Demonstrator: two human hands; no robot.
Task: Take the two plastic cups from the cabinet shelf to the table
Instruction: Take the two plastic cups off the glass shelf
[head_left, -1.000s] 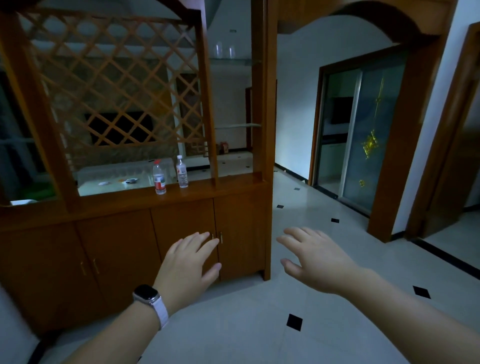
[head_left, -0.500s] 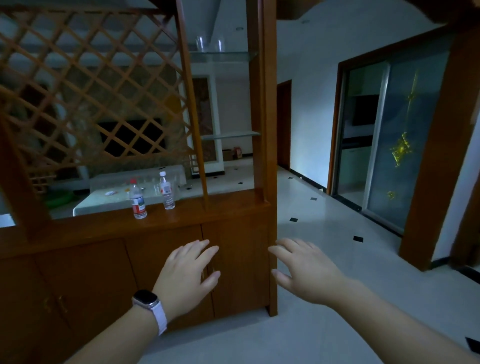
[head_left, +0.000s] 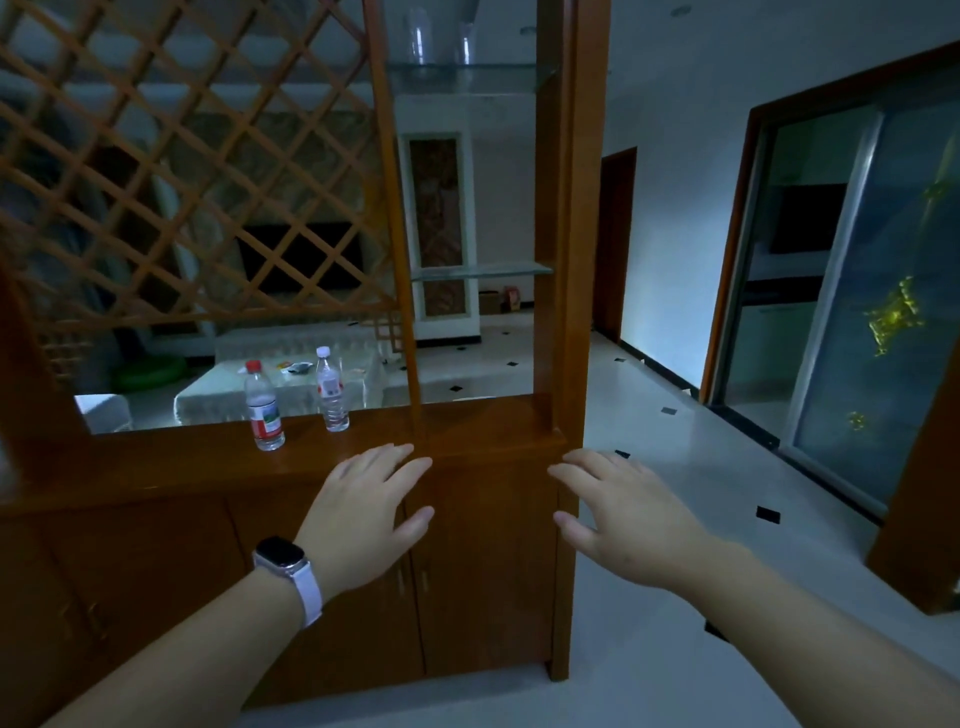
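Note:
Two clear plastic cups stand side by side on the upper glass shelf (head_left: 498, 78) of the wooden cabinet, one on the left (head_left: 420, 39) and one on the right (head_left: 466, 44), at the top of the view. My left hand (head_left: 366, 519), with a watch on its wrist, hovers open in front of the cabinet doors, far below the cups. My right hand (head_left: 618, 512) is open too, level with the cabinet's right post. A table (head_left: 208, 395) under a pale cloth shows through the cabinet opening.
Two water bottles (head_left: 264, 406) (head_left: 331, 389) stand on the cabinet counter (head_left: 467, 426). A lower glass shelf (head_left: 480, 271) sits between the posts. A wooden lattice (head_left: 182, 171) fills the left. Tiled floor and a sliding glass door (head_left: 857, 312) lie to the right.
I have come closer to the cabinet; it fills more of the view and the cups sit higher. Both hands stay open and raised in front of me.

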